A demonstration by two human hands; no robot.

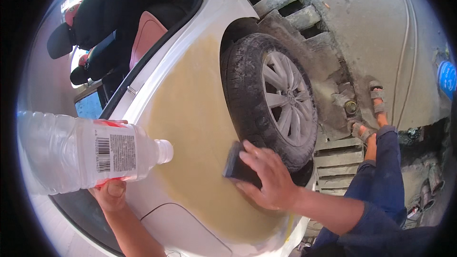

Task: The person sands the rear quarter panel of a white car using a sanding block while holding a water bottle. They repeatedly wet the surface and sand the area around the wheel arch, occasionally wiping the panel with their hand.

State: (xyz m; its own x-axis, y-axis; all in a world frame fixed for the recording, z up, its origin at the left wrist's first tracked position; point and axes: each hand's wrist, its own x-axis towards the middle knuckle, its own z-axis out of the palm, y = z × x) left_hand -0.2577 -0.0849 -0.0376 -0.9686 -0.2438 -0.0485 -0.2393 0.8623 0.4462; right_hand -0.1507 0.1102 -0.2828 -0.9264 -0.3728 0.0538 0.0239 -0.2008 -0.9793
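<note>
My left hand point(112, 194) grips a large clear plastic bottle point(62, 152) with a white and red label. The bottle lies almost level, its neck pointing right over the car panel; I see no stream leaving it. In my right hand point(270, 176) is a dark sanding block point(240, 165), its fingers curled over one end. The block rests against a yellowish filler patch point(190, 100) that covers much of the rear fender of a white car point(202, 231). The underside of the block is hidden.
Beside the right hand, a dusty tyre point(243, 90) with a silver alloy wheel point(285, 97) sits in the wheel arch. A slatted drain cover point(276, 2) runs along the concrete floor. Hoses point(410, 47) lie at the far right, above a blue object point(446, 78). My sandalled feet stand near the wheel.
</note>
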